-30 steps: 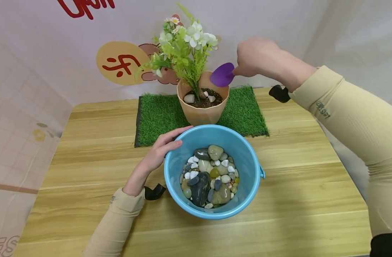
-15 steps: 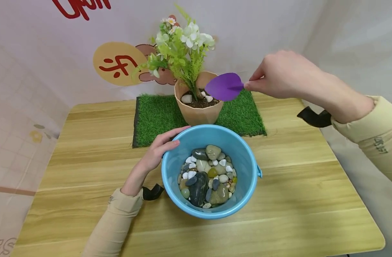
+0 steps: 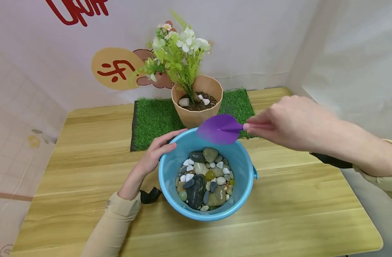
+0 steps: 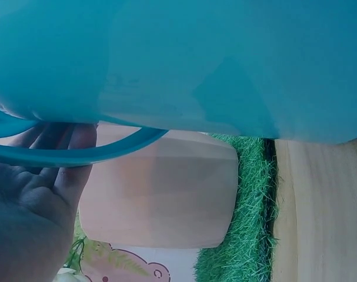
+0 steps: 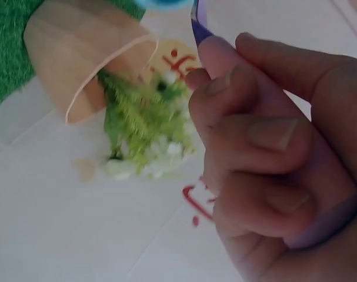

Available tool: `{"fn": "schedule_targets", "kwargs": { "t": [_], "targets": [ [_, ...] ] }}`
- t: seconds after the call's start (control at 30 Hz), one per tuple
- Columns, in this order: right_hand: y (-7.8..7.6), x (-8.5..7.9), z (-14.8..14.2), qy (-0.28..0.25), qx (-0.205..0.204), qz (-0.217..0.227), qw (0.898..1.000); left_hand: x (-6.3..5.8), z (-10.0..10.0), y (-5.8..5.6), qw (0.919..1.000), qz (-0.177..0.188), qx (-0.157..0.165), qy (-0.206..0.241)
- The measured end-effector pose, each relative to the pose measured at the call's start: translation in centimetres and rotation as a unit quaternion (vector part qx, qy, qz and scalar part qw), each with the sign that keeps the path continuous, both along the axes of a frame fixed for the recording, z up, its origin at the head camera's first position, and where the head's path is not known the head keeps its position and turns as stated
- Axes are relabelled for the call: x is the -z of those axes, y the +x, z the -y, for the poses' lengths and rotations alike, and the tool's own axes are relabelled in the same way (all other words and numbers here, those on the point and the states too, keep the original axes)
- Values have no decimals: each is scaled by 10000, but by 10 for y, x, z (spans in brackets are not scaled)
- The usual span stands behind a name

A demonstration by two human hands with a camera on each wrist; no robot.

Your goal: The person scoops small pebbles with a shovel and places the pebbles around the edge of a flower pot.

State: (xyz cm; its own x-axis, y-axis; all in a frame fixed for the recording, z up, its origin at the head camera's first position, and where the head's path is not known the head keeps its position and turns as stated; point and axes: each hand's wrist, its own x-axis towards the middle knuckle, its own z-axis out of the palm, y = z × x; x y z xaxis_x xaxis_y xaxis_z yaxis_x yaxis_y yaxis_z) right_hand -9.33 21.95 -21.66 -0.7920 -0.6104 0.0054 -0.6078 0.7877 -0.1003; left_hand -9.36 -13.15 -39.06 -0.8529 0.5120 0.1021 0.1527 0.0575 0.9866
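My right hand [image 3: 298, 123] grips the pink handle of a small garden trowel [image 3: 220, 129], its fingers wrapped round it in the right wrist view. The purple blade is bare and overlaps the far rim of a blue bucket [image 3: 245, 200]. Smooth stones [image 3: 196, 191] of mixed sizes, dark, grey, white and yellowish, lie in the bucket. At the bucket's left side my left hand [image 3: 151, 155] holds the rim, thumb over it and fingers along the outside. In the left wrist view, those fingers pass behind the bucket's blue handle [image 4: 107, 151].
Behind the bucket, a peach flowerpot [image 3: 196, 116] with soil, a few stones and a white-flowered plant [image 3: 183, 53] stands on a green turf mat [image 3: 154, 125]. All of it is on a wooden table [image 3: 86, 160] with a printed sheet [image 3: 247, 43] behind.
My right hand has brought the trowel from over the flowerpot down and nearer, to the bucket's far rim. My left hand stays at the bucket.
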Motion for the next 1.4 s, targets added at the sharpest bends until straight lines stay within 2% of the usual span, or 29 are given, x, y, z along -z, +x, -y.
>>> {"fn": "schedule_targets", "kwargs": {
  "t": [0.1,0.2,0.4,0.57,0.73,0.8,0.93,1.03,1.17,1.2,1.27,1.3,1.4],
  "targets": [
    [11,9,5,58,-487,-205,9986,0,0,0,10000,-5,1,41],
    [18,18,12,284,-735,-442,9959,0,1,0,10000,-7,1,58],
    [26,32,25,741,-555,-797,9925,1,1,0,9999,48,60,66],
    [34,36,34,1270,-766,-1334,9799,1,2,-2,10000,49,61,25],
    [43,38,44,1777,-1258,-2000,9553,0,2,-1,10000,62,38,-5],
    [46,40,46,1935,-1406,-2388,9411,0,1,-1,10000,71,41,-9],
    [46,43,50,2408,-1744,-3184,9001,0,1,0,10000,41,33,-16],
    [45,43,52,2816,-2006,-3743,8605,0,0,0,10000,0,17,-29],
    [44,46,55,3106,-2099,-4320,8203,2,1,-1,10000,-32,17,-38],
    [44,48,56,3147,-2095,-4426,8131,2,1,-1,10000,-34,20,-34],
    [43,50,57,3226,-2127,-4535,8031,2,1,-1,10000,-34,25,-13],
    [42,50,58,3232,-2154,-4500,8041,2,1,-1,10000,-27,29,1],
    [37,50,59,3154,-2267,-4201,8201,1,1,-1,10000,11,35,37]
  ]
}}
